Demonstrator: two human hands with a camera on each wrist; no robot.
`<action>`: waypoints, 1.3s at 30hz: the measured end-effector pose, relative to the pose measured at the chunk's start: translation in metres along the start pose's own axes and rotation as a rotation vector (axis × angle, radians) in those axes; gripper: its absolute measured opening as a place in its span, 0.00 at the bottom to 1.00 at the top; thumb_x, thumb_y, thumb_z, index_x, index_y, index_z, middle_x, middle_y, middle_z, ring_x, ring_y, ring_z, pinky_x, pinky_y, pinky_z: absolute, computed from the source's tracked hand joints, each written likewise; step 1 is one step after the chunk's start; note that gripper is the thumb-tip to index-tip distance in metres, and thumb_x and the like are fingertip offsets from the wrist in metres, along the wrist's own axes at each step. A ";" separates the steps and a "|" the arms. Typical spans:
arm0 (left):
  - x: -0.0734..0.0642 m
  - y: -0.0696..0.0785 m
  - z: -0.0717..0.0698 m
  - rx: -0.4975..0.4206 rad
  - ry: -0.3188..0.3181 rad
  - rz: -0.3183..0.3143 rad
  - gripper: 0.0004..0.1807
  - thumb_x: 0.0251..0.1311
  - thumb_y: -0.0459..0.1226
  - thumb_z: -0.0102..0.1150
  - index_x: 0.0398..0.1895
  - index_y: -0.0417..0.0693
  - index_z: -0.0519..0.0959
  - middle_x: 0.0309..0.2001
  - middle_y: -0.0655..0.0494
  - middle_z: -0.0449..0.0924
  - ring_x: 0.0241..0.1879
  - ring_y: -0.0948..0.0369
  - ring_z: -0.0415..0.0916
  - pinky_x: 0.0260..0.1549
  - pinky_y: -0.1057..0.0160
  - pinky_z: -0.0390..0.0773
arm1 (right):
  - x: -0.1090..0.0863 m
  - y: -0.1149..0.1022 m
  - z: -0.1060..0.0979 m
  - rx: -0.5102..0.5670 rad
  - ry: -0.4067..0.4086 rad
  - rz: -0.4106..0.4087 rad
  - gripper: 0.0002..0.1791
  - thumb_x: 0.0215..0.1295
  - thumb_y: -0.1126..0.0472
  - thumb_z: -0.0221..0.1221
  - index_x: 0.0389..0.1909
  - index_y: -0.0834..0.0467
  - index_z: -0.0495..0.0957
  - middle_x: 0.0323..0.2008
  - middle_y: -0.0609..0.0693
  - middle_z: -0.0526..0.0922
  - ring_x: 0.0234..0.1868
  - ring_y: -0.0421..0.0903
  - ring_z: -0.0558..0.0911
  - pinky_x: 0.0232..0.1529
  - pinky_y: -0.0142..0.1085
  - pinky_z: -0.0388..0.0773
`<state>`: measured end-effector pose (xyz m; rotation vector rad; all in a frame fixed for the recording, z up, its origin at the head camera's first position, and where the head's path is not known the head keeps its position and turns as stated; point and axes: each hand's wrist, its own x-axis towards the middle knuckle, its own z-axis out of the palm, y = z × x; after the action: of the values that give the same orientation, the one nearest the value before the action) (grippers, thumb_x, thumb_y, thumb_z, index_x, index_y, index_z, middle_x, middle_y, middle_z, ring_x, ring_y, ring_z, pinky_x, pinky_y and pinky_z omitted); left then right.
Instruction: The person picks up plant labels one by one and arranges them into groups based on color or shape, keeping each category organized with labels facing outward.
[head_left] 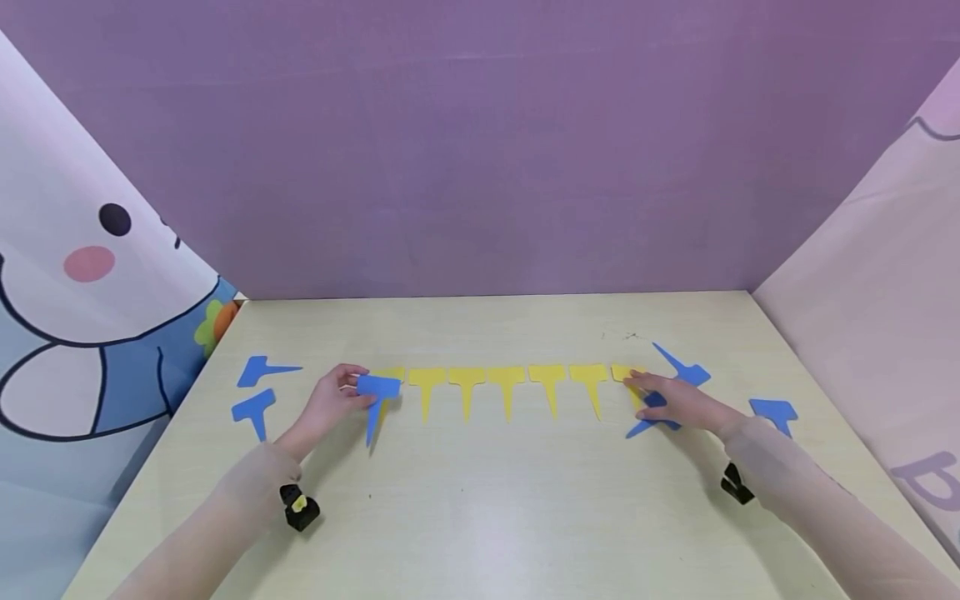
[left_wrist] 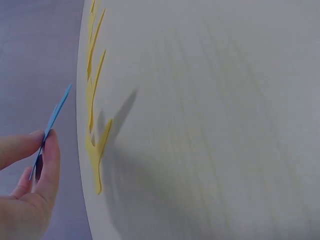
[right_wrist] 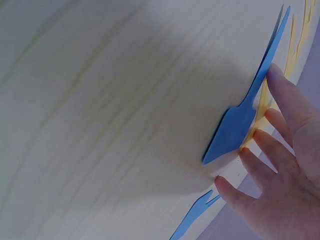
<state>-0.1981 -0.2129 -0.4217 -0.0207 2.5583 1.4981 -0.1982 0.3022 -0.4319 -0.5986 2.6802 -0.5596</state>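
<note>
My left hand (head_left: 335, 406) pinches a blue T-shaped plant label (head_left: 378, 387) by one end of its head. It is held up over the leftmost yellow label (head_left: 389, 373), stem pointing down, partly covering it. In the left wrist view the blue label (left_wrist: 59, 112) shows edge-on between thumb and fingers. My right hand (head_left: 682, 400) is at the right end of the yellow row, fingers spread. Its fingertips touch the rightmost yellow label (head_left: 628, 373). The thumb lies by the stem of a blue label (right_wrist: 235, 122), which lies tilted on the table.
Between my hands runs a row of several yellow labels (head_left: 507, 377), stems toward me. Blue labels (head_left: 258, 367) (head_left: 253, 408) lie at the left; others (head_left: 687, 372) (head_left: 774, 410) lie around my right hand. A purple wall (head_left: 495, 167) stands behind the table (head_left: 480, 500).
</note>
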 end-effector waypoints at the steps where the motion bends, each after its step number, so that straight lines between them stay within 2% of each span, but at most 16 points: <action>1: -0.001 -0.001 0.000 0.002 0.000 -0.004 0.25 0.51 0.30 0.59 0.53 0.33 0.64 0.44 0.42 0.68 0.36 0.58 0.70 0.32 0.69 0.74 | 0.000 0.000 0.000 0.000 0.001 -0.001 0.35 0.55 0.53 0.59 0.61 0.64 0.60 0.63 0.66 0.54 0.62 0.66 0.53 0.57 0.59 0.54; 8: -0.010 -0.006 0.002 0.013 -0.007 -0.005 0.24 0.51 0.29 0.60 0.51 0.32 0.65 0.42 0.42 0.69 0.37 0.57 0.70 0.33 0.70 0.74 | -0.001 0.000 0.000 0.001 0.007 -0.003 0.35 0.55 0.54 0.59 0.61 0.64 0.61 0.63 0.66 0.55 0.62 0.66 0.53 0.57 0.59 0.54; 12: -0.014 -0.008 0.005 -0.027 -0.020 -0.005 0.22 0.50 0.27 0.59 0.49 0.30 0.65 0.40 0.43 0.69 0.34 0.61 0.70 0.31 0.70 0.76 | -0.001 0.001 0.000 0.003 0.006 -0.003 0.35 0.55 0.54 0.59 0.61 0.64 0.61 0.63 0.66 0.54 0.62 0.66 0.53 0.57 0.59 0.54; 19: -0.022 -0.007 0.011 -0.113 -0.051 -0.066 0.20 0.52 0.25 0.56 0.48 0.28 0.64 0.40 0.42 0.68 0.29 0.64 0.73 0.32 0.64 0.79 | 0.000 0.003 0.002 0.008 0.013 -0.007 0.35 0.55 0.54 0.59 0.61 0.64 0.60 0.63 0.66 0.54 0.62 0.66 0.53 0.57 0.59 0.55; 24: -0.028 -0.007 0.014 -0.120 -0.056 -0.068 0.20 0.52 0.25 0.56 0.48 0.27 0.65 0.41 0.39 0.68 0.28 0.63 0.75 0.32 0.62 0.79 | 0.001 0.004 0.002 0.010 0.004 0.004 0.35 0.54 0.55 0.60 0.62 0.63 0.60 0.63 0.66 0.54 0.62 0.66 0.52 0.57 0.59 0.55; 29: -0.030 -0.010 0.015 -0.141 -0.054 -0.086 0.19 0.51 0.24 0.56 0.47 0.25 0.65 0.37 0.42 0.70 0.26 0.61 0.77 0.31 0.63 0.79 | 0.000 0.003 0.001 0.011 0.004 0.004 0.35 0.54 0.55 0.60 0.62 0.63 0.60 0.63 0.66 0.54 0.62 0.66 0.52 0.56 0.59 0.55; 39: -0.034 -0.011 0.016 -0.125 -0.028 -0.176 0.17 0.52 0.25 0.56 0.45 0.26 0.68 0.31 0.46 0.73 0.24 0.58 0.79 0.31 0.63 0.79 | -0.001 0.000 0.000 0.005 0.010 -0.008 0.35 0.55 0.54 0.59 0.61 0.64 0.61 0.63 0.66 0.55 0.62 0.66 0.53 0.56 0.59 0.55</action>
<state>-0.1616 -0.2072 -0.4336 -0.2335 2.3678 1.5754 -0.1972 0.3027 -0.4316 -0.6067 2.6861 -0.5722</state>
